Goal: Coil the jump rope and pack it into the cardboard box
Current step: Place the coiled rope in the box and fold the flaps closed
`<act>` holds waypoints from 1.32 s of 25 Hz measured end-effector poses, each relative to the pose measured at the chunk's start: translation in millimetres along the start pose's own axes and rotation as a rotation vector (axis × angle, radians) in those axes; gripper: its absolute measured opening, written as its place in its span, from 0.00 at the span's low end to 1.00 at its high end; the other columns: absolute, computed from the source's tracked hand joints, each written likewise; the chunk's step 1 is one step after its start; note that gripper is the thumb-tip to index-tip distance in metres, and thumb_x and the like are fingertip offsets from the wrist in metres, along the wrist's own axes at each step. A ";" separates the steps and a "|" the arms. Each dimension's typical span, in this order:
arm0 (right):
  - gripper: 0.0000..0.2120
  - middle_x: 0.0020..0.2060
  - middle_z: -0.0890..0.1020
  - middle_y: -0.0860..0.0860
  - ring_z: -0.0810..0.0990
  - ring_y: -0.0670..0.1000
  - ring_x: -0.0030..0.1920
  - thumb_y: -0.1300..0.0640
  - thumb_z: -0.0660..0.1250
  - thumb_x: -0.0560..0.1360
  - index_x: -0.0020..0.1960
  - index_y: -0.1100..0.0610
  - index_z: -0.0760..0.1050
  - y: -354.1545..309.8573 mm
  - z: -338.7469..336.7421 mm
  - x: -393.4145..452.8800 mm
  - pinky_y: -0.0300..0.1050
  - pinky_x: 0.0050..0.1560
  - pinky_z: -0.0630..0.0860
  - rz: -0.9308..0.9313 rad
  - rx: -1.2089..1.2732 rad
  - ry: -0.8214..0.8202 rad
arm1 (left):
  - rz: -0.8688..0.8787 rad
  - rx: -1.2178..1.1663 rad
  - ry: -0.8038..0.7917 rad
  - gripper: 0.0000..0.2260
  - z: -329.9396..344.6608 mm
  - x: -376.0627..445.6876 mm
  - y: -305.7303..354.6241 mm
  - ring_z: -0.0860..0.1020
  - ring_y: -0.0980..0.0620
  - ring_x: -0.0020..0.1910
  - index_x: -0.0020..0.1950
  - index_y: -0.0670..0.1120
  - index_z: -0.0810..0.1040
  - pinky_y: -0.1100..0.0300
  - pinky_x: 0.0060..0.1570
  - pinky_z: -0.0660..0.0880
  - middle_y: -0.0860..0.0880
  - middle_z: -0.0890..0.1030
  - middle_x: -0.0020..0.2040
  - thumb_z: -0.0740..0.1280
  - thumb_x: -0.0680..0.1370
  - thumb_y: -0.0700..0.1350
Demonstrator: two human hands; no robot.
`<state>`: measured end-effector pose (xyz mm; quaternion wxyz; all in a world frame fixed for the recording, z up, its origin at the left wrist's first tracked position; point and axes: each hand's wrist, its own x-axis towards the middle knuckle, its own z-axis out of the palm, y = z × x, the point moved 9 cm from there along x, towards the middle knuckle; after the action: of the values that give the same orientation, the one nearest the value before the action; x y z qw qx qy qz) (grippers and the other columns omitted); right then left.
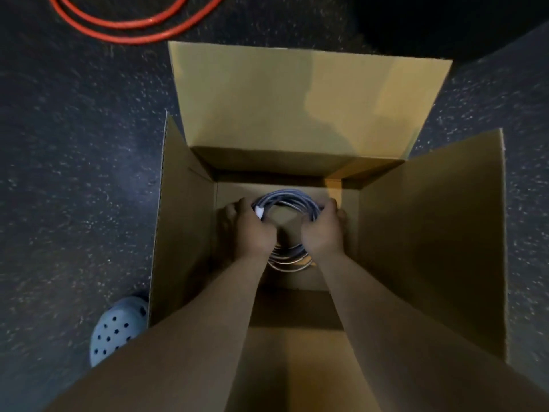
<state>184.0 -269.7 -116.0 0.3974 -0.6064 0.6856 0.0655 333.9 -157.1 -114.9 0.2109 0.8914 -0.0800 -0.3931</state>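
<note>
An open cardboard box [430, 233] stands on the floor with its flaps spread out. Deep inside it, a grey jump rope [285, 199] is wound into a round coil of several loops, with a white end piece at its left side. My left hand [252, 227] grips the coil's left side. My right hand [322, 230] grips its right side. Both arms reach down into the box, and the coil's near part shows between my wrists. Whether the coil rests on the box floor I cannot tell.
A red rope or hose [127, 25] lies looped on the dark speckled floor [74, 173] at the far left. A light blue perforated clog [116, 328] stands beside the box's near left corner. A dark shape fills the top right corner.
</note>
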 end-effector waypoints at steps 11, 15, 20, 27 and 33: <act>0.18 0.58 0.77 0.54 0.74 0.52 0.58 0.61 0.64 0.78 0.68 0.56 0.73 -102.8 -258.3 -150.9 0.50 0.59 0.73 -0.542 0.020 0.393 | 0.623 -0.053 0.486 0.13 -225.3 -167.8 142.3 0.73 0.54 0.61 0.65 0.47 0.77 0.65 0.59 0.69 0.49 0.75 0.63 0.65 0.81 0.40; 0.28 0.77 0.66 0.54 0.66 0.58 0.75 0.45 0.58 0.83 0.81 0.47 0.56 -39.2 -249.5 -140.9 0.62 0.72 0.65 -0.064 0.157 0.208 | 0.169 -0.210 0.365 0.22 -219.5 -145.7 76.8 0.68 0.45 0.73 0.77 0.50 0.67 0.48 0.68 0.67 0.45 0.71 0.73 0.61 0.83 0.53; 0.28 0.81 0.59 0.53 0.56 0.55 0.81 0.43 0.54 0.84 0.82 0.46 0.55 -64.0 -142.6 -160.3 0.51 0.76 0.55 -0.232 0.140 -0.067 | 0.369 0.113 0.012 0.28 -123.4 -155.1 77.3 0.57 0.49 0.80 0.82 0.54 0.57 0.46 0.76 0.59 0.52 0.60 0.82 0.46 0.83 0.62; 0.29 0.81 0.54 0.60 0.57 0.63 0.77 0.40 0.49 0.83 0.81 0.50 0.56 -40.2 -77.0 -127.9 0.59 0.72 0.65 -0.332 -0.586 -0.055 | 0.503 0.821 -0.085 0.28 -73.4 -112.6 47.5 0.48 0.43 0.82 0.82 0.54 0.50 0.42 0.77 0.50 0.48 0.44 0.85 0.48 0.84 0.60; 0.31 0.81 0.53 0.62 0.65 0.62 0.73 0.51 0.55 0.82 0.82 0.51 0.50 -40.9 -88.2 -129.4 0.56 0.67 0.68 -0.465 -0.970 -0.164 | 0.603 0.834 -0.271 0.37 -97.4 -162.9 35.9 0.36 0.44 0.81 0.82 0.56 0.35 0.41 0.79 0.41 0.48 0.33 0.83 0.45 0.80 0.70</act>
<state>172.4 -229.8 40.4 0.1281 -0.8488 0.3913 0.3316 295.8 -108.6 68.1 -0.0699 0.7781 -0.5087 -0.3617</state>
